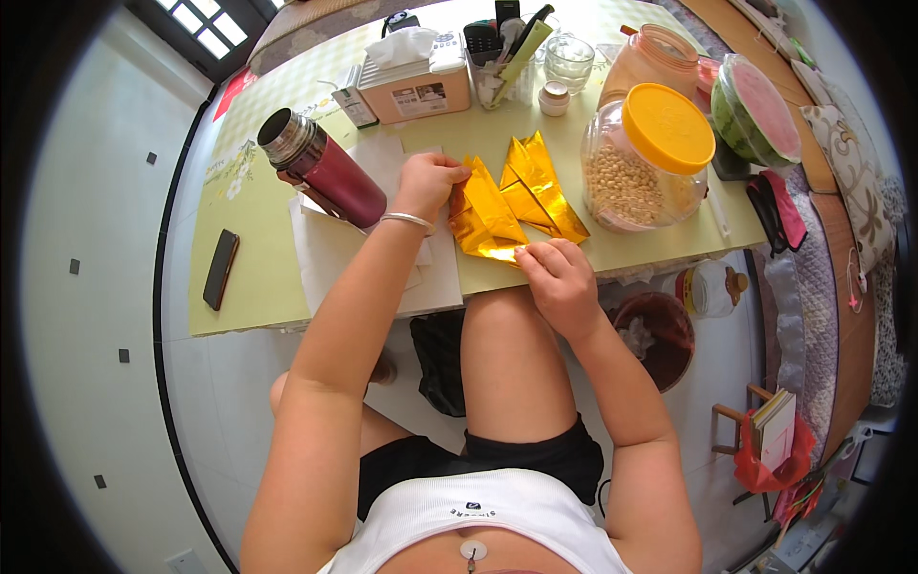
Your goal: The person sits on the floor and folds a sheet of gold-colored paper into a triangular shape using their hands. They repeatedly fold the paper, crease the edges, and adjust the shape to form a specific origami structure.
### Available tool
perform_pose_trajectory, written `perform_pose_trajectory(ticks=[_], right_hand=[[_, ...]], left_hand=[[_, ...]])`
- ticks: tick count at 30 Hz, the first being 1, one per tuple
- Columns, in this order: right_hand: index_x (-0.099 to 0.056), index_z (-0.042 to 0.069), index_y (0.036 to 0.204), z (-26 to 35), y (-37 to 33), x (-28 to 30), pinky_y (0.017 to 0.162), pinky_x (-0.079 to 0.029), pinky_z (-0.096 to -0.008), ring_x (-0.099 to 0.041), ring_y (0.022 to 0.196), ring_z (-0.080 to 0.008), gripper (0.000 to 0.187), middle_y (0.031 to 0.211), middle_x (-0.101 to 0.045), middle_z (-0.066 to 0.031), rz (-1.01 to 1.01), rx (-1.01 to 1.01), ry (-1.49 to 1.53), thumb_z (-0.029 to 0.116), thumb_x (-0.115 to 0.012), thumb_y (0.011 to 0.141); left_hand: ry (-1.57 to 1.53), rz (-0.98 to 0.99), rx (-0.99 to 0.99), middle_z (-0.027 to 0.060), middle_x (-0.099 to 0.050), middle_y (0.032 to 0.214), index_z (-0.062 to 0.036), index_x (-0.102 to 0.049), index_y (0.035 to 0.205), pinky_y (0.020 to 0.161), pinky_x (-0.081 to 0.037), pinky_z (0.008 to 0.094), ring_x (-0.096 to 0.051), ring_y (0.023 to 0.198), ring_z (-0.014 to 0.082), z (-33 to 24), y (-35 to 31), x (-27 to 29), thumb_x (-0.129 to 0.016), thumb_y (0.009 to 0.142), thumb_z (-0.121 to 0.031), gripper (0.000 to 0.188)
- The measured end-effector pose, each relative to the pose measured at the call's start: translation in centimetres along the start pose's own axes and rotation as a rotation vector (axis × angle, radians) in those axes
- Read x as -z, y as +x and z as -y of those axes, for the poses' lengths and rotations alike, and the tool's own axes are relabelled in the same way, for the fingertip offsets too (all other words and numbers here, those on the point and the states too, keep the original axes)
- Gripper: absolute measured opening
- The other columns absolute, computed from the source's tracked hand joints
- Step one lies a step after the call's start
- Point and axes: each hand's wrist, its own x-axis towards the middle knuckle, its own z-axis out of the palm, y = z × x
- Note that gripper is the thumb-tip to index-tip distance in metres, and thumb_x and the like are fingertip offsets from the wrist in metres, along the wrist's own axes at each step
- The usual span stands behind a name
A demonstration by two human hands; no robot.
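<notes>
One gold sheet (pixel 488 218) bridges left and right fingers (pixel 542 258).

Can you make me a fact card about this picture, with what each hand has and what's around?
Left hand: pinching the upper left edge of a folded gold foil sheet
Right hand: pinching that sheet's lower right corner
Beside the sheet: another folded gold piece
To the left: maroon thermos, dark phone
To the right: yellow-lidded clear jar, cut watermelon
Table cover: pale yellow tablecloth

home rm: tablecloth (pixel 263 258) w/ flowers, tissue box (pixel 421 93), cut watermelon (pixel 762 113), patterned cushion (pixel 846 182)
</notes>
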Motion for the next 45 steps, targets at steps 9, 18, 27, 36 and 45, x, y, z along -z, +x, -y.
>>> perform_pose_trajectory(ticks=[9, 18, 27, 36, 45], right_hand=[[-0.071, 0.001, 0.098, 0.1, -0.1, 0.3, 0.078, -0.054, -0.0392, -0.065, 0.087, -0.0285, 0.024, 0.097, -0.068, -0.0099, 0.030, -0.039, -0.022, -0.001, -0.070, 0.075], [-0.070, -0.002, 0.097, 0.5, -0.2, 0.2, 0.084, -0.052, -0.0401, -0.063, 0.093, -0.0295, 0.020, 0.099, -0.066, -0.0106, 0.114, -0.047, -0.100, 0.001, -0.067, 0.078], [-0.070, -0.004, 0.102, 0.8, -0.6, 0.2, 0.089, -0.049, -0.0397, -0.061, 0.098, -0.0286, 0.023, 0.100, -0.064, -0.0114, 0.199, -0.056, -0.126, 0.007, -0.064, 0.083], [-0.069, -0.005, 0.105, 0.7, -0.8, 0.1, 0.088, -0.050, -0.0392, -0.061, 0.097, -0.0284, 0.027, 0.100, -0.064, -0.0118, 0.205, -0.051, -0.126, 0.007, -0.063, 0.082], [-0.070, -0.004, 0.103, 0.7, -0.7, 0.0, 0.083, -0.051, -0.0384, -0.062, 0.091, -0.0277, 0.023, 0.098, -0.064, -0.0114, 0.167, -0.055, -0.116, 0.004, -0.065, 0.082]], left_hand=[[0.058, -0.012, -0.035, 0.0065, -0.069, 0.081, 0.0044, -0.072, 0.093, 0.061, -0.046, 0.0258, -0.061, 0.068, 0.0130, -0.4, 0.3, -1.1, -0.075, 0.086, -0.006, 0.012], [0.234, -0.097, -0.107, 0.0074, -0.066, 0.068, 0.0063, -0.071, 0.087, 0.044, -0.044, 0.0288, -0.057, 0.050, 0.0129, 0.3, 0.6, -1.8, -0.074, 0.086, -0.002, 0.009], [0.420, -0.166, -0.156, 0.0089, -0.071, 0.075, 0.0054, -0.074, 0.087, 0.061, -0.051, 0.0282, -0.064, 0.066, 0.0141, 0.3, 0.9, -2.2, -0.079, 0.080, -0.003, 0.012], [0.160, -0.125, -0.079, 0.0063, -0.067, 0.074, 0.0053, -0.072, 0.087, 0.055, -0.045, 0.0267, -0.057, 0.060, 0.0124, -0.1, 0.7, -2.2, -0.081, 0.079, -0.003, 0.015], [-0.054, -0.017, -0.016, 0.0048, -0.065, 0.072, 0.0042, -0.071, 0.087, 0.050, -0.039, 0.0248, -0.049, 0.056, 0.0097, -0.8, 0.0, -1.4, -0.080, 0.079, 0.000, 0.013]])
